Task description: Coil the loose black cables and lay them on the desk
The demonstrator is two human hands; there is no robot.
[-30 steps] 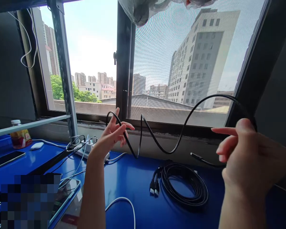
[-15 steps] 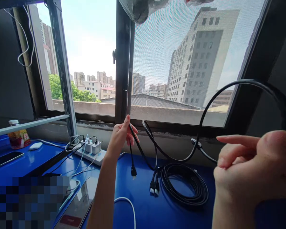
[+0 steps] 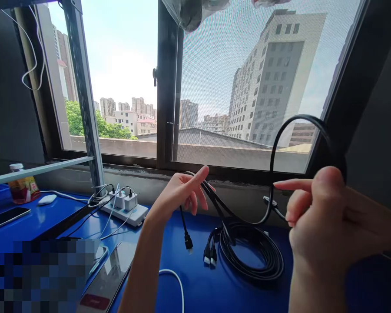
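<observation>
A black HDMI cable runs between my two hands, rising in an arch on the right and sagging in the middle. My left hand is closed loosely around it, thumb stretched out and fingers partly curled. One plug of the cable dangles below that hand, over the table. My right hand, close to the camera, grips the cable near the thumb with its index finger pointing left; the exact grip is hidden behind the hand. Beneath the sagging part lies a coiled black cable with two plugs side by side.
On the blue table stand a white power strip with adapters, a bottle, a phone and a dark glossy tablet-like device. A metal shelf post rises at left, before the window. Another cable connector lies near the wall.
My left hand has moved right and slightly down, and my right hand has moved left, bringing them closer. The cable's arch has become smaller, and the hanging plug has shifted right and lower.
</observation>
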